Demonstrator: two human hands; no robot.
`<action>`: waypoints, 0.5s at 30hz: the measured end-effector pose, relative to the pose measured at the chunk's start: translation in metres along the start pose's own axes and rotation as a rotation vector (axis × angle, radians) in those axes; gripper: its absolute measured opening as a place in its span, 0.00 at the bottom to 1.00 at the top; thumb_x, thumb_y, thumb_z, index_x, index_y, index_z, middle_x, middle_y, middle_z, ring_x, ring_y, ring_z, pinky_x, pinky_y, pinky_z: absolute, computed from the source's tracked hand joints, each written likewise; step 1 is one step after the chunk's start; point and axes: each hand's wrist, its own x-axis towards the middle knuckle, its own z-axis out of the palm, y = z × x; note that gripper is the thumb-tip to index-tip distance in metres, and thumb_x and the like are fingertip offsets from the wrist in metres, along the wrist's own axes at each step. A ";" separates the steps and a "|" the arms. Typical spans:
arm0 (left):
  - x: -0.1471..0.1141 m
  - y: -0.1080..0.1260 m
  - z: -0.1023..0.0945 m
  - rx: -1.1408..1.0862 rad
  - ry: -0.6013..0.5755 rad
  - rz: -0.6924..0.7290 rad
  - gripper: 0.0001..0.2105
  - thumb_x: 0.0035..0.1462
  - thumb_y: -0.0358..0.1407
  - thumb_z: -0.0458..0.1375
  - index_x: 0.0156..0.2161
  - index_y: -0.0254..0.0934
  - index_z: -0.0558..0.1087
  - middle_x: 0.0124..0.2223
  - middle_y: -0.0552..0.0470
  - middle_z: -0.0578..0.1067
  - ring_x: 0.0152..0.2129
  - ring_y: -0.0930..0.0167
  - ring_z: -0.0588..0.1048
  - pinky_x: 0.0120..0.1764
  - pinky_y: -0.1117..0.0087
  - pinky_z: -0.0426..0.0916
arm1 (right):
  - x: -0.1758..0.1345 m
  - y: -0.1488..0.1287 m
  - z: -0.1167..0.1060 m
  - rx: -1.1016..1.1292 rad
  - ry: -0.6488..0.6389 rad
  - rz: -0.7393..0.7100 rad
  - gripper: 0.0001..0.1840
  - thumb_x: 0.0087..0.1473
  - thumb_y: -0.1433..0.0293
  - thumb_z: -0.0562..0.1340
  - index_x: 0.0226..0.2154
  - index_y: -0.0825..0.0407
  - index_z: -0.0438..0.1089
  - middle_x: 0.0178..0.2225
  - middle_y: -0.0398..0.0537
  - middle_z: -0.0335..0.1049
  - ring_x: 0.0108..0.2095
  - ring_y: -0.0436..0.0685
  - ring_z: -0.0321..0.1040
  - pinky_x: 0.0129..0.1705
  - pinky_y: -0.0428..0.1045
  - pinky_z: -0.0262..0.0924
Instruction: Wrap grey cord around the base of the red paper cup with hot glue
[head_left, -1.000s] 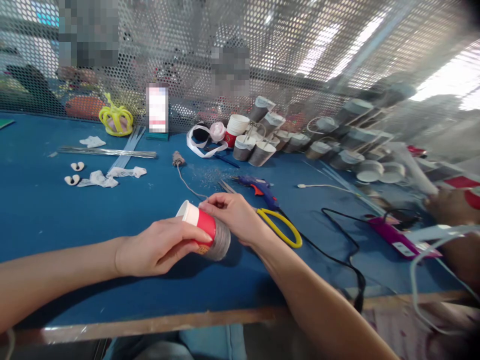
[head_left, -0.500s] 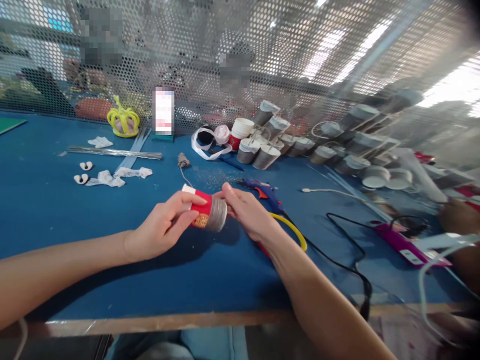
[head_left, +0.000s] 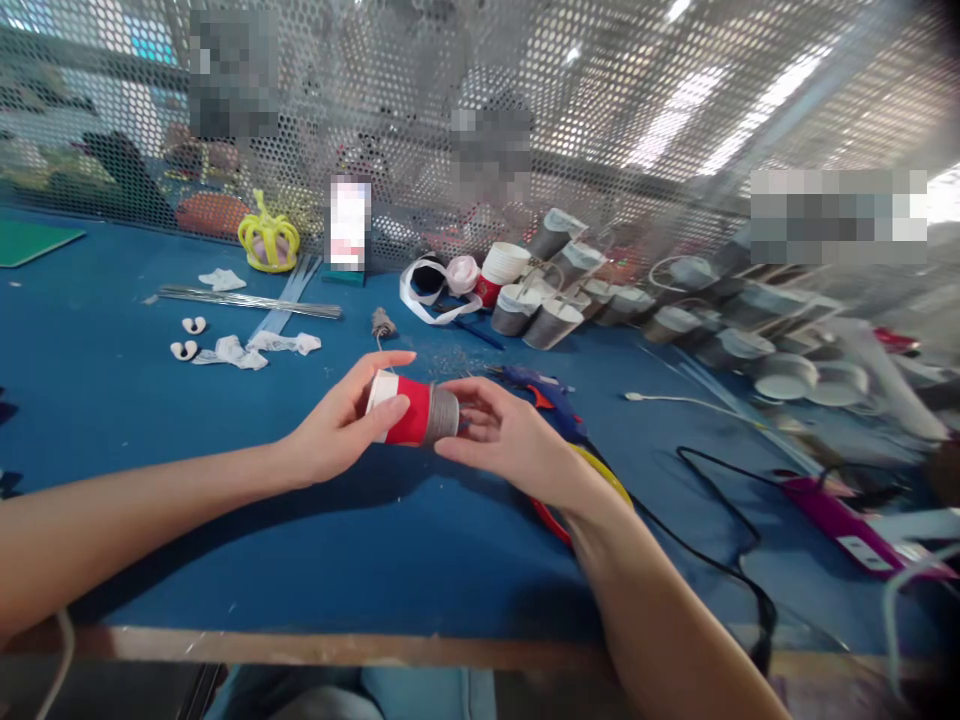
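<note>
A red and white paper cup (head_left: 414, 408) lies sideways between my hands, above the blue table. Grey cord (head_left: 443, 416) is wound in close rings round its base end. My left hand (head_left: 336, 432) grips the rim end, thumb on the near side and fingers over the top. At the wound end, the thumb and curled fingers of my right hand (head_left: 517, 432) close round the base. Behind the cup sits a small bundle of the same cord (head_left: 382, 323), with a strand running towards the cup. A blue glue gun (head_left: 546, 396) lies just beyond my right hand.
Yellow and red handles (head_left: 604, 472) show beside my right wrist. Cord-wrapped cups (head_left: 553, 326) are piled at the back right. A purple power strip (head_left: 840, 525) and black cable lie right. Metal rods (head_left: 251, 302), lace pieces and a yellow crown-shaped piece (head_left: 268, 240) are back left.
The cup has turned about its length, so the gold print no longer shows, and it lies more level. My right hand has shifted its fingers round the base; my left thumb now lies along the side.
</note>
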 end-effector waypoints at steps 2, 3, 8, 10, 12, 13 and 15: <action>0.001 0.000 0.000 0.003 -0.011 -0.029 0.17 0.59 0.38 0.51 0.52 0.35 0.61 0.35 0.53 0.69 0.26 0.75 0.67 0.29 0.76 0.66 | -0.002 0.001 0.000 -0.074 0.001 -0.016 0.25 0.40 0.67 0.68 0.42 0.49 0.61 0.40 0.47 0.69 0.35 0.54 0.70 0.38 0.52 0.67; 0.002 0.000 0.000 0.016 -0.019 -0.039 0.16 0.59 0.38 0.51 0.51 0.35 0.62 0.35 0.53 0.69 0.26 0.75 0.67 0.30 0.76 0.66 | -0.002 0.001 0.000 -0.116 0.007 -0.027 0.26 0.40 0.66 0.68 0.43 0.49 0.62 0.41 0.47 0.69 0.35 0.54 0.70 0.39 0.52 0.67; -0.001 0.002 0.000 0.114 -0.097 0.019 0.13 0.61 0.35 0.48 0.50 0.35 0.63 0.40 0.50 0.71 0.31 0.73 0.70 0.34 0.74 0.67 | -0.002 0.002 -0.003 -0.242 -0.015 -0.117 0.22 0.49 0.58 0.62 0.45 0.50 0.65 0.45 0.50 0.68 0.44 0.57 0.67 0.47 0.54 0.62; -0.004 0.003 0.001 0.176 -0.126 0.081 0.13 0.61 0.33 0.47 0.49 0.35 0.64 0.42 0.49 0.72 0.34 0.72 0.71 0.37 0.73 0.67 | -0.001 0.001 -0.004 -0.258 -0.017 -0.155 0.21 0.54 0.54 0.56 0.44 0.51 0.67 0.44 0.51 0.69 0.45 0.58 0.66 0.48 0.55 0.61; -0.006 0.004 0.001 0.245 -0.172 0.099 0.13 0.61 0.33 0.47 0.49 0.35 0.64 0.38 0.51 0.73 0.31 0.72 0.71 0.35 0.73 0.67 | -0.001 -0.001 -0.003 -0.251 -0.025 -0.167 0.26 0.57 0.50 0.49 0.43 0.51 0.69 0.44 0.51 0.71 0.46 0.59 0.66 0.49 0.55 0.59; -0.007 0.005 0.001 0.275 -0.199 0.097 0.13 0.61 0.33 0.46 0.50 0.35 0.63 0.35 0.52 0.73 0.29 0.73 0.71 0.34 0.72 0.67 | -0.002 -0.002 -0.002 -0.236 -0.033 -0.161 0.28 0.57 0.49 0.47 0.43 0.51 0.69 0.44 0.51 0.71 0.46 0.58 0.66 0.50 0.55 0.58; -0.009 0.006 0.002 0.319 -0.243 0.106 0.13 0.61 0.32 0.46 0.49 0.36 0.64 0.33 0.52 0.73 0.27 0.73 0.70 0.32 0.72 0.66 | -0.002 -0.004 0.001 -0.204 -0.051 -0.140 0.32 0.57 0.47 0.43 0.44 0.51 0.69 0.46 0.50 0.70 0.48 0.58 0.65 0.52 0.54 0.56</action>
